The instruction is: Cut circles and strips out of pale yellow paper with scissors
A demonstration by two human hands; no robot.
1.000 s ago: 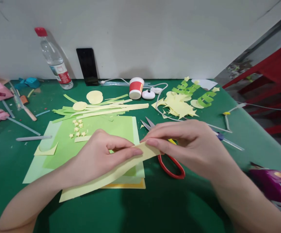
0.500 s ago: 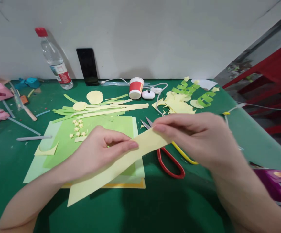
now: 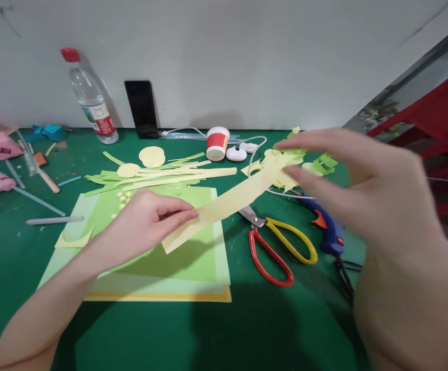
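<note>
A pale yellow paper strip (image 3: 229,203) slants upward to the right above the table. My left hand (image 3: 142,226) pinches it near its lower left end, between thumb and fingers. Off the strip's upper right end, my right hand (image 3: 374,190) has thumb and forefinger spread apart, with nothing held. Below the left hand lies a stack of green paper sheets (image 3: 193,257), an orange edge showing at the front. Small folded paper stars (image 3: 122,198) on it are partly hidden by that hand. Scissors (image 3: 260,222) with one red and one yellow handle lie partly open under the strip.
A blue glue gun (image 3: 331,234) lies right of the scissors. Paper strips (image 3: 162,175), paper scraps (image 3: 281,167), a paper cup (image 3: 216,144) and a white earphone case (image 3: 236,153) sit farther back. A bottle (image 3: 94,111) and a phone (image 3: 142,110) stand by the wall.
My right hand has let go of the strip and moved up and right, its fingers opening. The strip has shifted up and right, my left hand now nearer its lower end.
</note>
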